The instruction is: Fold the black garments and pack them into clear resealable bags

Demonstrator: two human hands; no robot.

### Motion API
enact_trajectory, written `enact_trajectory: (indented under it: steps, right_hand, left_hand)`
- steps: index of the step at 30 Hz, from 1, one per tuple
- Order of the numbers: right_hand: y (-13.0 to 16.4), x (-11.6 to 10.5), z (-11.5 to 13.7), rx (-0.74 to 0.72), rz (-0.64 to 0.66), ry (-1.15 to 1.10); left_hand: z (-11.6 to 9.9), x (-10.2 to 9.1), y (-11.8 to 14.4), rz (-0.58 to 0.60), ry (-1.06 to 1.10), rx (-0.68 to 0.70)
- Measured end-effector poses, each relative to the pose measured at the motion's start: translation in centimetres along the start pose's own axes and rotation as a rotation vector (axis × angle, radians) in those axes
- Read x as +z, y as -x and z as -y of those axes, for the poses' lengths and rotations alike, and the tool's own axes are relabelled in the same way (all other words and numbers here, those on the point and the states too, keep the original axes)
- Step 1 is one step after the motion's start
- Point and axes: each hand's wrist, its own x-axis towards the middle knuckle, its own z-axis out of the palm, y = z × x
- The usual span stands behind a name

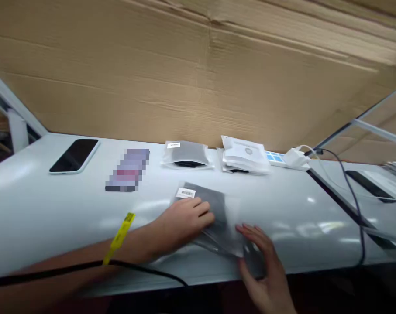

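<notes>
A frosted plastic bag with a barcode label and something dark inside lies near the table's front edge. My left hand rests on it with curled fingers, gripping its upper side. At the bag's right end is my right hand, fingers on one side and thumb on the other. Between them is a dark, thin thing, partly covered by the hand; its kind is unclear. A yellow tag band is by my left forearm.
Behind the bag lie another frosted bag and a stack of white packets. A phone and a blurred-out device are at left. A power strip with a charger stands right. Black cables cross the table.
</notes>
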Motion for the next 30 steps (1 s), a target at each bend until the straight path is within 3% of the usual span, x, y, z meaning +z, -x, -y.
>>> enact_trajectory:
  steps: [4,10,14,18,23,28,30]
  right_hand:
    - [-0.8,0.0,-0.2,-0.113,0.031,0.079]
    - [-4.0,-0.4,-0.6,-0.236,0.009,0.049]
    - [-5.7,-0.7,-1.0,-0.220,-0.006,-0.065]
    - [-6.2,-0.6,-1.2,-0.118,-0.062,-0.143]
    - [-5.6,-0.2,-1.5,0.038,-0.110,-0.142]
    - [-5.0,-0.7,-1.1,0.480,-0.211,-0.054]
    - [-5.0,-0.8,-0.5,0.616,-0.194,-0.099]
  left_hand:
    - [0.5,-0.3,-0.3,-0.065,0.145,-0.083]
    - [0.4,-1.5,-0.6,-0.119,0.270,-0.086]
    - [0.2,-2.5,0.2,-0.152,0.300,-0.066]
    - [0.6,-2.3,1.5,-0.080,0.058,0.017]
    - [1.4,-0.8,1.7,-0.101,-0.078,-0.052]
    - [2.0,-0.6,-0.4,-0.225,-0.008,-0.133]
    - [1.9,-1.0,-1.4,-0.273,-0.015,-0.156]
